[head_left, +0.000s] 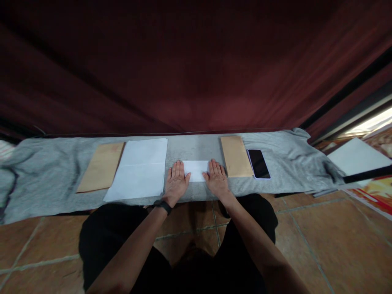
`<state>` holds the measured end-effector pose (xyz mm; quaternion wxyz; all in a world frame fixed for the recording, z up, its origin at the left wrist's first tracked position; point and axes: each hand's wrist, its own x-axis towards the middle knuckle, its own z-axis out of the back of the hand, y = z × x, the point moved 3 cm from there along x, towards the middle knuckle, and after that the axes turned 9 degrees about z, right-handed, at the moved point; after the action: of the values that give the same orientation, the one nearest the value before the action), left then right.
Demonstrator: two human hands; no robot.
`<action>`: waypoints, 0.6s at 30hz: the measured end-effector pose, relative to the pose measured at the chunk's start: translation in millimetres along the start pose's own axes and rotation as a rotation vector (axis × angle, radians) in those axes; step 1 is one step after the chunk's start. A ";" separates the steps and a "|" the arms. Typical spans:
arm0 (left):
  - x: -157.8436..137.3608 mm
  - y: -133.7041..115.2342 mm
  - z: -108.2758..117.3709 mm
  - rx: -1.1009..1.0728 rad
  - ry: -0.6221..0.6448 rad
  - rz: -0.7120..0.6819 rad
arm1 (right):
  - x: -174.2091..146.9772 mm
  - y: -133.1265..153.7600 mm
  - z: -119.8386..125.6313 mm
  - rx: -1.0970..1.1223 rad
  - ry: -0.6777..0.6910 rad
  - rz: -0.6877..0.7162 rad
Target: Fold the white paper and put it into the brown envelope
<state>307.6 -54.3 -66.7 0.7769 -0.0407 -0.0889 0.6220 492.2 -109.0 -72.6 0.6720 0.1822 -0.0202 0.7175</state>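
Note:
A small white folded sheet of paper [196,169] lies on the grey cloth between my hands. My left hand [177,180] rests flat over its left end, thumb spread toward the middle. Over the right end lies my right hand [217,178], also flat, its thumb pointing inward. Both ends of the paper are hidden under the hands. To the left of my left hand is a stack of larger white sheets [139,169] with a crease across the middle. A brown envelope [236,157] lies just beyond my right hand.
Another brown envelope [101,166] lies left of the white sheets. A phone [259,164] with a pale purple edge sits right of the other envelope. The grey cloth [196,143] covers a narrow bench against a dark red curtain [196,81]. Tiled floor [321,237] shows below.

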 end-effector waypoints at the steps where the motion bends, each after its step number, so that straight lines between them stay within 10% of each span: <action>1: -1.1 1.3 0.0 -0.010 -0.007 0.010 | -0.4 -0.4 0.2 0.004 0.001 -0.004; 18: 1.2 -12.9 22.3 -0.431 -0.010 0.253 | -2.7 -1.6 0.1 0.002 -0.027 0.006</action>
<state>316.0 -57.1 -42.5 0.6656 -0.2130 -0.2175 0.6814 493.8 -111.5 -73.6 0.6694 0.1923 -0.0289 0.7170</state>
